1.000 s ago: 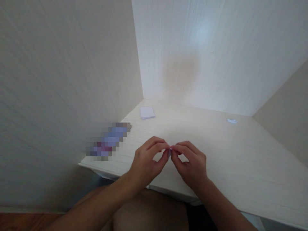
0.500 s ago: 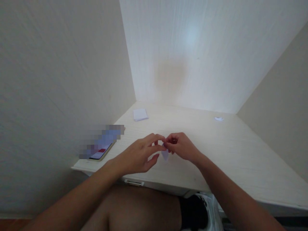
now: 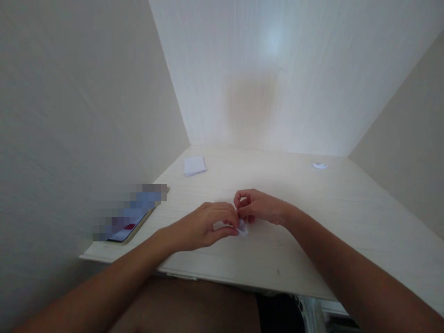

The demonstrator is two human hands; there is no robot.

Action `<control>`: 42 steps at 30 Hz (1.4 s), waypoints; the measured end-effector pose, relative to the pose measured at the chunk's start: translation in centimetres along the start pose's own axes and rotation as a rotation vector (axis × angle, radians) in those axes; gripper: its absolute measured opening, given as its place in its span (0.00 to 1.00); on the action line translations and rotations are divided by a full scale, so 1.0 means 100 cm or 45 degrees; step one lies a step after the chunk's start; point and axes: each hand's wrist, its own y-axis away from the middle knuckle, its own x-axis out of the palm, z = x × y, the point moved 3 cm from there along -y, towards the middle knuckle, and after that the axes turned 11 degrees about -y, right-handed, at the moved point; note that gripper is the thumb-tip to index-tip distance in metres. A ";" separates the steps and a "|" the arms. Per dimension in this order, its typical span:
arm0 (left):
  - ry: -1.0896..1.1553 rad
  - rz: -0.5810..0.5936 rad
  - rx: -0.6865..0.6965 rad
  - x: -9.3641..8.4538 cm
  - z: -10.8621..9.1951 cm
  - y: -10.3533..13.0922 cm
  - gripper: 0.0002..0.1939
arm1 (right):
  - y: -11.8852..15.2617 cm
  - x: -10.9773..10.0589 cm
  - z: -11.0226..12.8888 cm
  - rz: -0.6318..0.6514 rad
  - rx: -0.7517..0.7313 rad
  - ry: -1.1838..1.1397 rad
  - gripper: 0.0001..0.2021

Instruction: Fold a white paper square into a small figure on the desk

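A small piece of folded white paper is held between my two hands, above the near middle of the desk. My left hand pinches its lower left edge between thumb and fingers. My right hand grips the top of the paper, with thumb and index finger closed. The fingers hide most of the paper, so its full shape does not show.
A stack of white paper squares lies at the back left of the white desk. A small folded white paper piece rests at the back right. A phone, partly pixelated, leans by the left wall. Panels enclose the desk.
My left thumb and fingers have closed on the paper, where before they were spread. The paper has turned and its tip now points to the lower right. The view has shifted slightly.
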 end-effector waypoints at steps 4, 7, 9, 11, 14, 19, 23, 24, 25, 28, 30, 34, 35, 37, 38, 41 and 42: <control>0.261 -0.082 -0.183 0.007 0.016 0.004 0.05 | 0.000 -0.002 0.002 0.109 -0.050 -0.118 0.07; 0.523 -0.128 -0.336 0.010 0.025 0.010 0.05 | -0.001 -0.004 0.000 0.150 -0.027 -0.252 0.05; 0.647 -0.159 -0.400 0.011 0.030 0.013 0.07 | -0.001 -0.005 -0.002 0.165 -0.005 -0.339 0.04; 0.744 -0.178 -0.436 0.013 0.034 0.015 0.09 | 0.001 -0.005 -0.002 0.194 -0.003 -0.385 0.05; 0.894 -0.215 -0.476 0.016 0.040 0.017 0.10 | 0.004 -0.003 0.000 0.263 -0.043 -0.376 0.08; 1.114 -0.267 -0.516 0.020 0.044 0.016 0.10 | 0.002 0.000 0.000 0.226 -0.153 -0.220 0.12; 1.233 -0.231 -0.554 0.022 0.044 0.016 0.08 | -0.001 0.002 -0.004 0.126 -0.190 -0.142 0.14; 1.271 -0.228 -0.558 0.022 0.043 0.016 0.08 | -0.002 0.002 -0.005 0.115 -0.185 -0.150 0.14; 1.313 -0.234 -0.559 0.022 0.043 0.017 0.08 | -0.002 0.002 -0.006 0.109 -0.180 -0.167 0.14; 1.425 -0.266 -0.556 0.022 0.042 0.018 0.07 | -0.002 0.002 -0.007 0.116 -0.187 -0.219 0.14; 1.448 -0.268 -0.552 0.022 0.041 0.018 0.07 | -0.001 0.003 -0.006 0.118 -0.201 -0.228 0.14; 1.333 -0.314 -0.526 0.021 0.041 0.018 0.09 | -0.001 0.007 -0.003 0.089 -0.198 -0.251 0.15; 1.234 -0.364 -0.526 0.019 0.041 0.019 0.10 | -0.001 0.008 -0.002 0.067 -0.205 -0.239 0.15; 0.906 -0.496 -0.539 0.014 0.039 0.020 0.13 | -0.001 0.009 0.001 -0.009 -0.242 -0.172 0.16; 0.703 -0.562 -0.541 0.011 0.037 0.021 0.14 | -0.001 0.010 0.003 -0.055 -0.266 -0.127 0.16; 0.201 -0.683 -0.493 0.003 0.029 0.020 0.14 | -0.002 0.011 0.006 -0.162 -0.321 -0.021 0.16; 0.101 -0.701 -0.469 0.002 0.026 0.019 0.13 | -0.002 0.012 0.006 -0.182 -0.332 -0.001 0.16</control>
